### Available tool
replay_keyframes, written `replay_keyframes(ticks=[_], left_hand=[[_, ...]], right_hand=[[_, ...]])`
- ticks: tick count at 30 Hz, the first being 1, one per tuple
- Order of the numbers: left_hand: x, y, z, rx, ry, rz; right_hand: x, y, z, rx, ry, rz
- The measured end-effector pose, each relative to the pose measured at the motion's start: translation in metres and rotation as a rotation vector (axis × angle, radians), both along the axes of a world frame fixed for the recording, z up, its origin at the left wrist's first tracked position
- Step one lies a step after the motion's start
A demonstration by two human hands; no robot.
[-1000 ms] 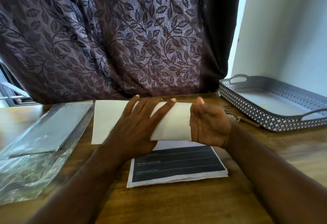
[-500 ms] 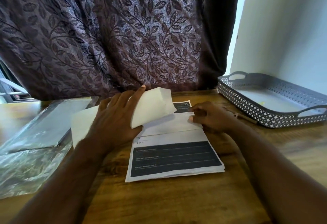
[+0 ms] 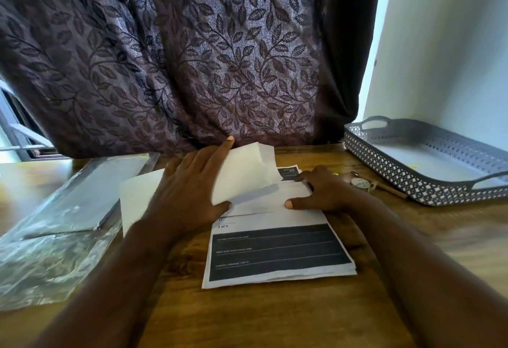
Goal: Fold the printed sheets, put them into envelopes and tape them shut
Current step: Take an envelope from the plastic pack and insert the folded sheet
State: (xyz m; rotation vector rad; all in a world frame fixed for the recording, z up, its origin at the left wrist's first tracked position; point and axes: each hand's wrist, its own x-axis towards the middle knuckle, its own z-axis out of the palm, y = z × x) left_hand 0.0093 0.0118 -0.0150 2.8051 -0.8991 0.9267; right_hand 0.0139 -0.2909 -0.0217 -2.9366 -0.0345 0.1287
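My left hand (image 3: 189, 193) grips a white envelope (image 3: 247, 171) and holds it tilted up over the table, index finger stretched along its top edge. Beneath that hand lies another white envelope (image 3: 137, 199), flat on the wood. A folded white sheet (image 3: 264, 202) rests on the far end of the stack of printed sheets (image 3: 277, 254). My right hand (image 3: 324, 191) lies over the folded sheet's right end, thumb on its near edge and fingertips on its far edge. The top printed sheet shows dark blocks and "2 of 3".
A clear plastic packet (image 3: 55, 210) with a flat pack inside lies at the left. A grey perforated tray (image 3: 412, 180) with handles stands at the right, a wristwatch (image 3: 360, 182) just in front of it. A patterned curtain (image 3: 192, 59) hangs behind the table.
Both hands held white paper together above the stack. Now the left hand has swung the envelope up and left, and the right hand has dropped onto the folded sheet on the stack.
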Motion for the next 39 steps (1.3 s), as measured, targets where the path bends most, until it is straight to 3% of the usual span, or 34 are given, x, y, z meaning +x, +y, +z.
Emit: replay_keyframes(ticks=[14,18,24,35,39], left_hand=[[0.005,0.0,-0.001,-0.124,0.052,0.066],[0.008,0.003,-0.002,-0.143,0.043,0.082],[0.01,0.005,-0.004,-0.167,0.083,0.11],[0.012,0.008,-0.006,-0.185,0.106,0.14],[0.011,0.007,-0.006,-0.162,0.101,0.137]], right_hand=[[-0.005,-0.011,-0.004,0.549,-0.266,-0.055],[-0.009,-0.018,0.003,1.007,-0.438,-0.205],[-0.017,-0.027,0.017,1.22,-0.848,-0.326],[-0.026,-0.03,0.023,1.332,-0.959,-0.3],[-0.026,-0.029,0.023,1.252,-0.888,-0.237]])
